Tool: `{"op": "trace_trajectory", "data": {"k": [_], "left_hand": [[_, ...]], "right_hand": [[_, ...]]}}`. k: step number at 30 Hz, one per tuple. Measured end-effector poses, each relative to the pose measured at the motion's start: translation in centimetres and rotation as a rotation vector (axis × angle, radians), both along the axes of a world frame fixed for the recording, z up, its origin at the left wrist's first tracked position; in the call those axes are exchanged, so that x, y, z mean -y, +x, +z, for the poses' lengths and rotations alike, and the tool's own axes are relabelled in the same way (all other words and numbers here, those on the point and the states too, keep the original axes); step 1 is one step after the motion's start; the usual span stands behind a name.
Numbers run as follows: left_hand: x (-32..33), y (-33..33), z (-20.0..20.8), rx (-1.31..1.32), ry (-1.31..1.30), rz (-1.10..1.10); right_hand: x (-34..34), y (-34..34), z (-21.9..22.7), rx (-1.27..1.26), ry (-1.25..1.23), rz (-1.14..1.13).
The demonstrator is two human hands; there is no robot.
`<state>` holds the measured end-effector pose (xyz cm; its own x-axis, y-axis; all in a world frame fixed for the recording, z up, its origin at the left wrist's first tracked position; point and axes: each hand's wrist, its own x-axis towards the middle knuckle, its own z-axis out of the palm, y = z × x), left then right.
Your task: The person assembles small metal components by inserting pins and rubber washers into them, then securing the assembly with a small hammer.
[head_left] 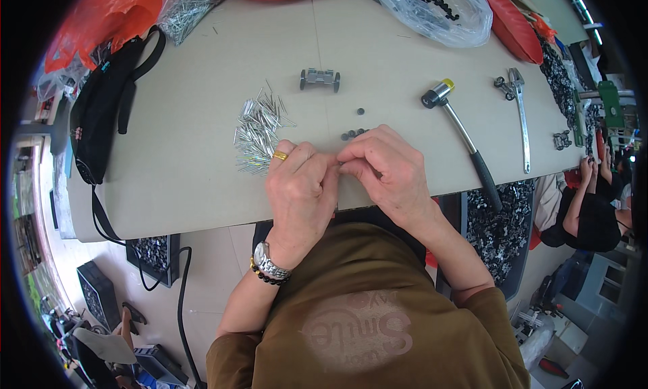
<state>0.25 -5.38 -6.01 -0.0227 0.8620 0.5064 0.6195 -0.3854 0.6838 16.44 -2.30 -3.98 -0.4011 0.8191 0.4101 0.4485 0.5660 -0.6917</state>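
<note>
My left hand (298,186) and my right hand (391,174) meet at the table's near edge, fingers closed in a pinch. Whatever they hold between their fingertips is too small and covered to make out. Just beyond the left hand lies a loose pile of thin silvery metal pins (258,134). Several small dark round pieces (351,134) sit beyond the right fingertips, with one more dark piece (360,111) a little farther off. Farther back stands a small grey metal part with a dark wheel-like disc at each end (320,79).
A mallet (462,122) and an adjustable wrench (521,119) lie to the right. A black bag (108,112) with a strap rests at the left. Plastic bags (439,18) line the far edge. Below on the right is a bin of metal parts (499,234); another person (594,210) sits beyond.
</note>
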Motion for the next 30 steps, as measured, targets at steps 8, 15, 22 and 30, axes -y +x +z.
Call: {"op": "trace_trajectory", "data": {"k": [8, 15, 22, 30], "left_hand": [[0.1, 0.0, 0.4, -0.037, -0.019, 0.002], [0.3, 0.1, 0.2, 0.004, -0.061, 0.029], [0.4, 0.1, 0.6, 0.012, -0.087, 0.002], [0.3, 0.0, -0.1, 0.013, -0.047, 0.025]], "right_hand": [[0.3, 0.2, 1.4, 0.175, 0.138, 0.037], [0.1, 2.0, 2.4, 0.172, 0.117, -0.111], [-1.4, 10.8, 1.5, 0.653, 0.086, -0.601], [0.7, 7.7, 3.9, 0.456, 0.070, -0.289]]}}
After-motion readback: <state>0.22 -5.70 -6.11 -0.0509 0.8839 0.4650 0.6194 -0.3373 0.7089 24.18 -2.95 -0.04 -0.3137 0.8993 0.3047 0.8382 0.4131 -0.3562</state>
